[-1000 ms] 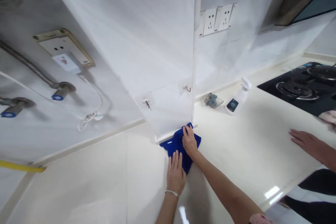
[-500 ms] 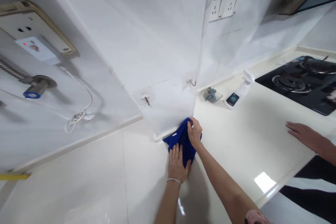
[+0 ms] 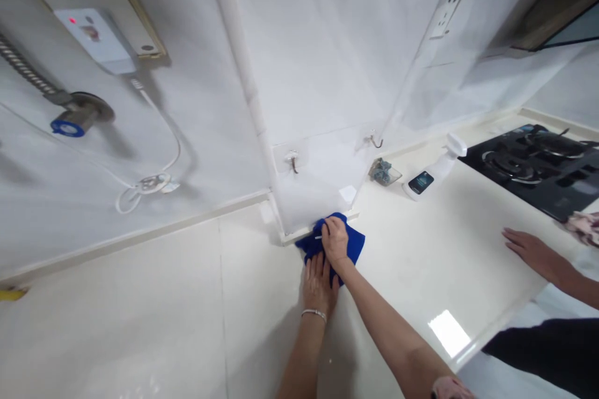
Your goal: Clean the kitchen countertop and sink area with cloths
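Note:
A blue cloth [image 3: 354, 244] lies bunched on the white countertop [image 3: 262, 324], against the ledge at the foot of the tiled wall pillar. My right hand [image 3: 336, 242] has its fingers curled around the upper part of the cloth, close to the ledge. Just below it, my left hand [image 3: 319, 287], with a bracelet at the wrist, rests flat on the cloth's lower left part with fingers stretched out. Part of the cloth is hidden under both hands.
A white spray bottle [image 3: 435, 169] and a small clear dish [image 3: 384, 173] stand to the right, before a black gas stove [image 3: 519, 168]. Another person's hand [image 3: 533, 255] rests on the counter. Hooks [image 3: 292, 162], a water valve [image 3: 77, 120] and a plugged-in charger [image 3: 96, 40] are on the wall.
My right hand has moved left along the ledge, nearer my left hand, and a corner of the cloth now spreads out to the right. The camera view has shifted somewhat.

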`<state>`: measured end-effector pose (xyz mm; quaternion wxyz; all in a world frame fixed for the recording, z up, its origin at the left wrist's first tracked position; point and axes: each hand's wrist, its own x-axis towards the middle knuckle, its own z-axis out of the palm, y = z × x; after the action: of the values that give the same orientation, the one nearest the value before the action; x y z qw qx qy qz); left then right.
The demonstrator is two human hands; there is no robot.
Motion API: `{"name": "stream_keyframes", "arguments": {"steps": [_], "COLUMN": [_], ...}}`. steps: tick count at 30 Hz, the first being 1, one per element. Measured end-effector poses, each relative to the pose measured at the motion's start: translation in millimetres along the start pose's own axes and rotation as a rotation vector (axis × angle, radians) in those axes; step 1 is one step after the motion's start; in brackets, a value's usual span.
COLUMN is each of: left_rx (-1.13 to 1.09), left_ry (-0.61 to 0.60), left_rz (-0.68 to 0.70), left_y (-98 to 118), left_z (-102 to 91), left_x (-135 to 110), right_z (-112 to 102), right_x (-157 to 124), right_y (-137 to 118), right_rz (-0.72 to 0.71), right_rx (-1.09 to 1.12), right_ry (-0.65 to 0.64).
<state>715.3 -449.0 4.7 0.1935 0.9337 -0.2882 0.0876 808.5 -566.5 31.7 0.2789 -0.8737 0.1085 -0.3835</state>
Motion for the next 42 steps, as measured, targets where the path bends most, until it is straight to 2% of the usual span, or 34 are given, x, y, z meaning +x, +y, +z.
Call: {"name": "stream_keyframes", "arguments": {"steps": [3, 6, 10, 15, 22, 27, 32, 38, 42], "left_rx": [-0.016, -0.019, -0.025, -0.014, 0.043, 0.061, 0.049, 0.025, 0.025], "left_ry": [-0.016, -0.005, 0.05, 0.109, 0.17, 0.187, 0.16, 0.081, 0.052], "left_rz": [0.036, 0.032, 0.003, -0.023, -0.071, -0.08, -0.109, -0.106, -0.103], "left_y": [-9, -22, -31, -27, -17, -15, -19, -27, -29], "left_z": [6.2, 4.3, -3.6, -18.6, -43.8, -43.2, -34.8, -23.3, -24.0], "left_x": [-6, -17, -31, -44, -60, -59, -48, -37, -43], "right_z": [19, 27, 27, 32, 40, 39, 43, 61, 53], "right_x": [-19, -28, -28, -35, -44, -42, -36, -34, -44], "right_y": [-29, -44, -49, -58, -56, -51, -60, -84, -89], "right_rz": [-0.024, -0.006, -0.013, -0.073, -0.281, -0.467, -0.561, -0.561, -0.551], "right_rx": [0.029, 0.046, 0.054, 0.052, 0.12, 0.099, 0.087, 0.03, 0.057], "right_ry": [-0.036, -0.033, -0.042, -0.033, 0.047, -0.077, -0.249, -0.436, -0.464]}}
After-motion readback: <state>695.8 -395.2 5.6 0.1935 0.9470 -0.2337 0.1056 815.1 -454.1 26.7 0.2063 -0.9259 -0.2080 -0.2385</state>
